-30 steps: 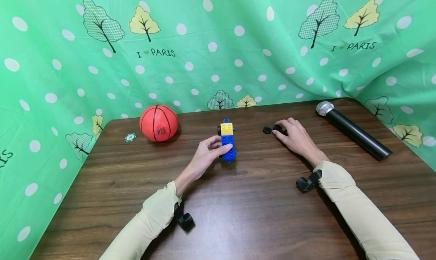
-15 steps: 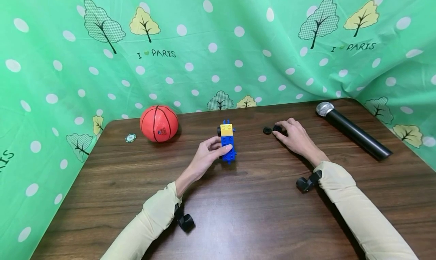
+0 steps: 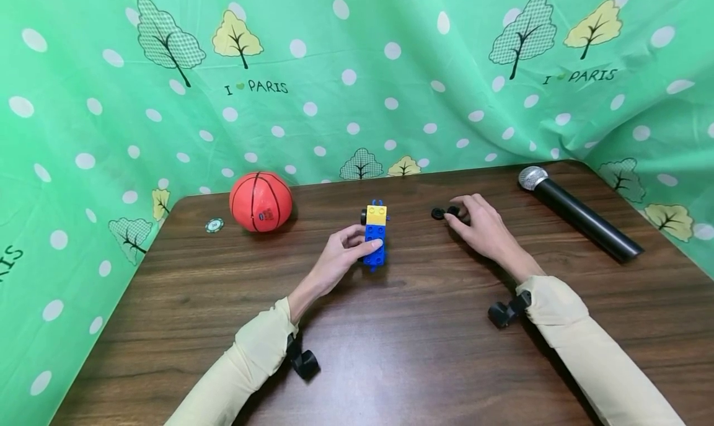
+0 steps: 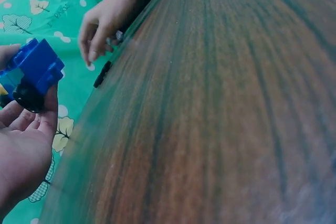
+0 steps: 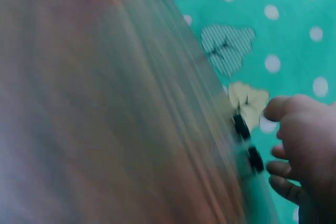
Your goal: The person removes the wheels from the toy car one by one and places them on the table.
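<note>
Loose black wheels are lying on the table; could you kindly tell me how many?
2: the left wheel and the right wheel, side by side near the right hand, which might hide more.

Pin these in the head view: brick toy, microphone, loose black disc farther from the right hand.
Brick toy (image 3: pixel 375 232): head view, on its blue studded top.
Microphone (image 3: pixel 586 219): head view, mid-handle.
Black disc (image 3: pixel 437 214): head view, middle of its upper face.
</note>
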